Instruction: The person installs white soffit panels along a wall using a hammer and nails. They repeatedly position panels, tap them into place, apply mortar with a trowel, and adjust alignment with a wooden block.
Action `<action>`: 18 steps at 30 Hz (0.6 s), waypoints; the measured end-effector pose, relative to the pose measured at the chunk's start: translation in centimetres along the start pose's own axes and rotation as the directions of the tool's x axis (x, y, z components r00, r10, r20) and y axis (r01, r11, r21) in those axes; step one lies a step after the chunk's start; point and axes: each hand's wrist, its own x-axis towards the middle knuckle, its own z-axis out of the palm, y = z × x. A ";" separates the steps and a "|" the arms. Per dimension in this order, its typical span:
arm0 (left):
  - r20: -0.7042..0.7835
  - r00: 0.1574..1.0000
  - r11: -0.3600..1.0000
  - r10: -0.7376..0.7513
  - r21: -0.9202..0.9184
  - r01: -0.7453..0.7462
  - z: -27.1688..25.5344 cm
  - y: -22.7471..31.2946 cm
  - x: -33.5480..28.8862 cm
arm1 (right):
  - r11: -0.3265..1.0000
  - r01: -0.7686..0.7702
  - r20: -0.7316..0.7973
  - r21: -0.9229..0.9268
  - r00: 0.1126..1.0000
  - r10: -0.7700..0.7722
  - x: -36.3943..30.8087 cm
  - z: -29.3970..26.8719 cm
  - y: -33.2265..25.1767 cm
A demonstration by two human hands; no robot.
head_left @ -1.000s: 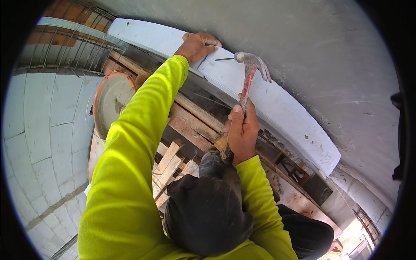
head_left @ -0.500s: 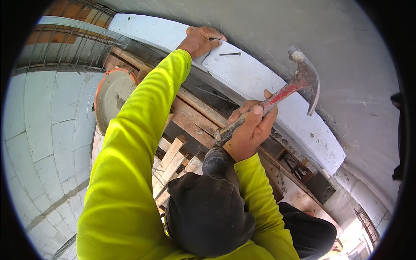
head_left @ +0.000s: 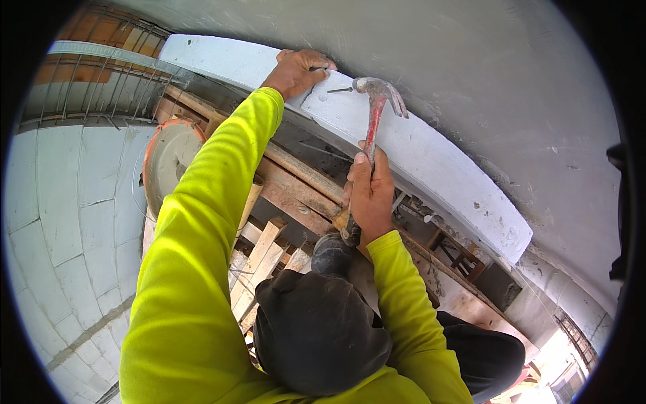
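Note:
My right hand (head_left: 371, 198) is wrapped around the handle of a claw hammer (head_left: 375, 118) with worn red paint. The hammer's striking face is at the head of a nail (head_left: 340, 89), which sticks out of a white block (head_left: 431, 155); whether they touch I cannot tell. My left hand (head_left: 299, 73) rests at the joint between this block and another white block (head_left: 215, 57) to its left. Its fingers and thumb are bent together near the far edge; a small dark spot shows between them, too small to make out.
A grey plastered wall (head_left: 484, 60) runs behind the blocks. On the left is an orange-rimmed bucket (head_left: 153, 158) with grey mix. Below lie wooden planks (head_left: 296, 195) and stacked timber (head_left: 259, 269). Steel bars (head_left: 67, 94) stand at far left, above a pale block wall (head_left: 60, 195).
The hammer has swung left and its head has come from beyond the block to the nail. My left hand stays at the joint; the whole view has shifted slightly.

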 end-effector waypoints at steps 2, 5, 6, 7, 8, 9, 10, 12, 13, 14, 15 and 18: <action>0.053 0.994 0.973 -0.095 -0.207 0.104 0.4 -0.3 0.0 | 0.995 0.086 -0.134 0.047 0.988 -0.079 -0.1 0.1 0.1; 0.103 0.989 0.953 -0.104 -0.275 0.129 0.7 -0.9 0.1 | 0.916 0.337 -0.199 0.219 0.934 -0.296 -0.2 0.3 0.1; 0.107 0.989 0.954 -0.100 -0.272 0.125 0.9 -1.1 0.1 | 0.901 0.351 -0.156 0.254 0.935 -0.320 0.0 0.4 0.1; 0.098 0.990 0.961 -0.097 -0.251 0.119 1.0 -1.2 0.2 | 0.970 0.226 -0.111 0.092 0.970 -0.216 0.0 0.4 0.1; 0.094 0.991 0.955 -0.092 -0.275 0.114 1.0 -1.2 0.3 | 0.990 0.125 -0.047 -0.060 0.991 -0.128 0.1 0.5 0.1; 0.086 0.992 0.953 -0.094 -0.280 0.114 1.0 -1.2 0.3 | 0.994 0.095 -0.028 -0.053 0.995 -0.096 0.1 0.3 -0.1; 0.080 0.992 0.952 -0.095 -0.285 0.114 1.0 -1.1 0.3 | 0.997 0.064 -0.009 -0.047 0.998 -0.065 0.2 0.4 -0.1; 0.077 0.990 0.943 -0.117 -0.304 0.136 0.8 -0.9 0.0 | 0.996 0.085 -0.034 0.021 0.996 -0.085 0.1 0.4 -0.4; 0.090 0.987 0.935 -0.131 -0.321 0.153 0.7 -0.7 0.0 | 0.975 0.193 -0.129 0.108 0.975 -0.179 0.0 0.4 -0.5; 0.082 0.986 0.939 -0.144 -0.303 0.162 0.6 -0.6 -0.1 | 0.942 0.292 -0.185 0.165 0.947 -0.261 0.0 0.4 -0.5; 0.095 0.984 0.937 -0.148 -0.304 0.171 0.4 -0.5 0.0 | 0.959 0.207 -0.196 0.195 0.966 -0.169 -0.1 0.6 -0.6; 0.045 0.999 0.989 -0.025 -0.143 0.031 0.1 -0.2 0.0 | 0.997 0.004 -0.012 -0.081 1.000 -0.005 0.0 1.0 -0.2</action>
